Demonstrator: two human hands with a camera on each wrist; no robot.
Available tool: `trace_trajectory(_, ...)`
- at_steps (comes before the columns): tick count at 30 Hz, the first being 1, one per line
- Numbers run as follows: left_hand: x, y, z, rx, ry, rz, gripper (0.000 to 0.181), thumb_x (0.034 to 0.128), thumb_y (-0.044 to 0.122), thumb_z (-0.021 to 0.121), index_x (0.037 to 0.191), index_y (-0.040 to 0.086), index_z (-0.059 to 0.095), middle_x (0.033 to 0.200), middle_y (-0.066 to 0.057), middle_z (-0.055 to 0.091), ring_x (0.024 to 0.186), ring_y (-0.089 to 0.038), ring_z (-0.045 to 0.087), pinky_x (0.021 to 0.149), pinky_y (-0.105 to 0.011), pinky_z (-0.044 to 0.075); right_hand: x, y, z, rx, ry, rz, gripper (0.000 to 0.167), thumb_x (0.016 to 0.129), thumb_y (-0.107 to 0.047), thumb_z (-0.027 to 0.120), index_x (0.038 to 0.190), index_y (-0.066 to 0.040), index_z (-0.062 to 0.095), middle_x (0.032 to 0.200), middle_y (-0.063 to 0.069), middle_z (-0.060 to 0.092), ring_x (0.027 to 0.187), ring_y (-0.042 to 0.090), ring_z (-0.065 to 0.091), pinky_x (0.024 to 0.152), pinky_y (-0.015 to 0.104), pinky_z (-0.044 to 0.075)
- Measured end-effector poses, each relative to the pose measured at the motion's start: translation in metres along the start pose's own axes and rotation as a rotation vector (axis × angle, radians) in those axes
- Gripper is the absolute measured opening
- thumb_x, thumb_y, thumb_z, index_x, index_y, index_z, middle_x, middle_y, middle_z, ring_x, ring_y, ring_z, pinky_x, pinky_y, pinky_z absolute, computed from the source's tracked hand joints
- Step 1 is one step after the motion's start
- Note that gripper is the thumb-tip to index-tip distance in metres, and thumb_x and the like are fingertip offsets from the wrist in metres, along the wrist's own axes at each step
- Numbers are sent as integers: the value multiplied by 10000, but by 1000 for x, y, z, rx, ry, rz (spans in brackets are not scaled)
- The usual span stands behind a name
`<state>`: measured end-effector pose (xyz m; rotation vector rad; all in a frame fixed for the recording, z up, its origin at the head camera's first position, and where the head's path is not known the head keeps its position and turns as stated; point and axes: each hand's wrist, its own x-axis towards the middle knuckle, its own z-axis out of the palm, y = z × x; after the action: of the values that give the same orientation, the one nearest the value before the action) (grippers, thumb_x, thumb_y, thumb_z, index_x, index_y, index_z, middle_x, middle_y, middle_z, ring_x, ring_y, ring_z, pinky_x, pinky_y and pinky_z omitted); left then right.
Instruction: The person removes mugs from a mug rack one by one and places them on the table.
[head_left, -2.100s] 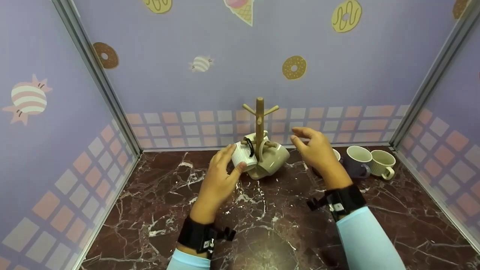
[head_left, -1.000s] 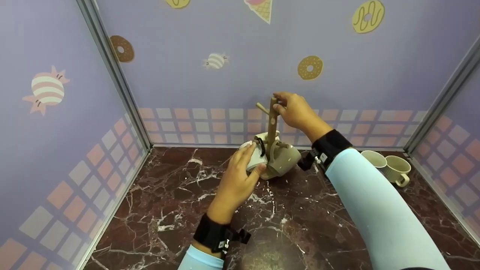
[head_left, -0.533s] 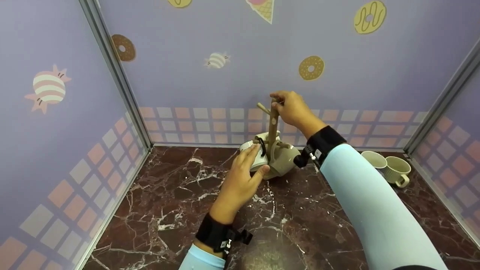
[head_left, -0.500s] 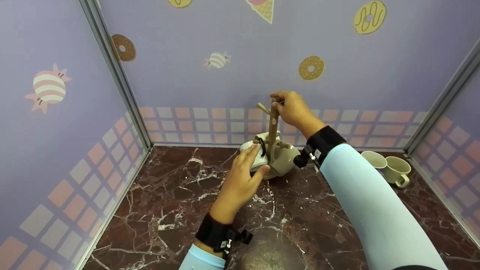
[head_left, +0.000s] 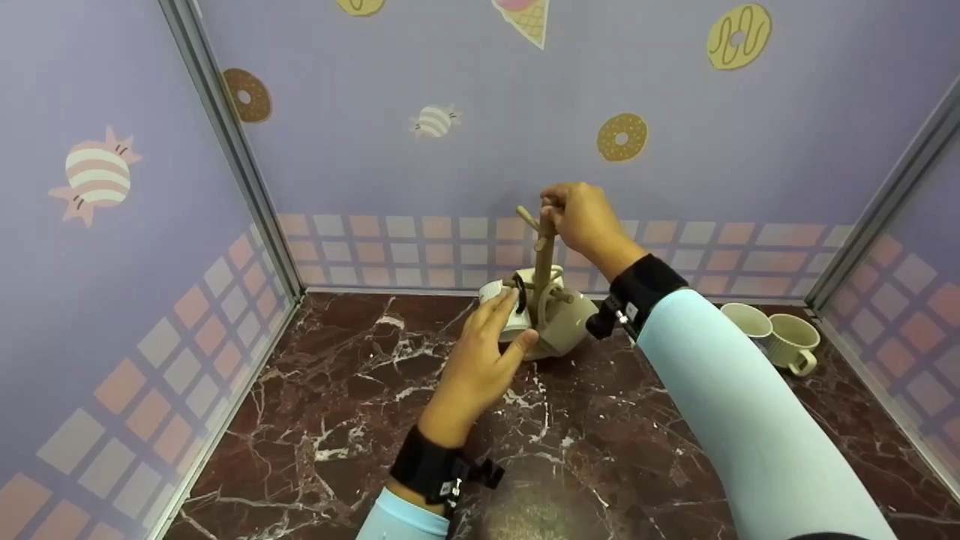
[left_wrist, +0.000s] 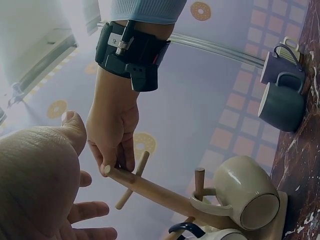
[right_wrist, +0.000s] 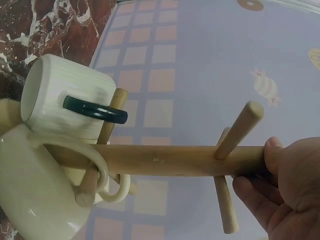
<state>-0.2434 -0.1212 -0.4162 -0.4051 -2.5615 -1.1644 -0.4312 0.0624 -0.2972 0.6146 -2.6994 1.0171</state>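
My right hand (head_left: 589,221) pinches the top of the wooden mug tree's post (head_left: 545,259); the right wrist view shows thumb and fingers round the post (right_wrist: 165,160). On the lower pegs hang a white ribbed mug with a dark handle (right_wrist: 70,95), a glossy beige mug (head_left: 574,322) and, behind the post, a third pale mug (head_left: 527,277). The upper pegs (right_wrist: 242,127) carry nothing. My left hand (head_left: 480,360) is beside the white mug (head_left: 491,291), fingers extended over its front and thumb apart; whether it touches is unclear.
Upright mugs stand at the right on the dark marbled table (head_left: 337,420): a pale green one with a handle (head_left: 793,341), one partly behind my sleeve (head_left: 746,321), and a dark teal one (left_wrist: 284,107). Patterned walls enclose the back and sides.
My right hand moved from beside the stand to the post's top. The post and pegs have turned slightly over the last half second. My left hand stays by the white mug.
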Motion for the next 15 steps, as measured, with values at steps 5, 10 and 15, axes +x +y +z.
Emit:
trace_trajectory(5, -1, -1, 0, 5, -8, -8, 819, 1138, 660, 525, 1802, 218, 336, 1866, -118, 341, 1717, -431, 342, 1361, -719, 348, -2, -3, 2, -31, 22, -11, 318, 1149, -98, 676, 1447, -20, 755, 1325, 209, 823, 1196, 370, 823, 1015, 467, 705)
trace_trajectory(10, -1, -2, 0, 14, -6, -11, 798, 1146, 634, 538, 1795, 208, 352, 1858, -129, 353, 1703, -438, 366, 1340, -733, 374, -4, -3, 6, -86, 80, -38, 251, 1133, -117, 713, 1340, -7, 804, 1290, 211, 838, 1182, 381, 827, 979, 471, 714)
trace_trajectory(15, 0, -4, 1, 25, -12, -13, 775, 1154, 582, 570, 1788, 187, 366, 1838, -157, 385, 1687, -453, 390, 1327, -737, 392, -6, -5, 8, -115, 117, -58, 163, 1132, -142, 723, 1147, -15, 824, 1162, 197, 858, 1040, 344, 838, 854, 449, 714)
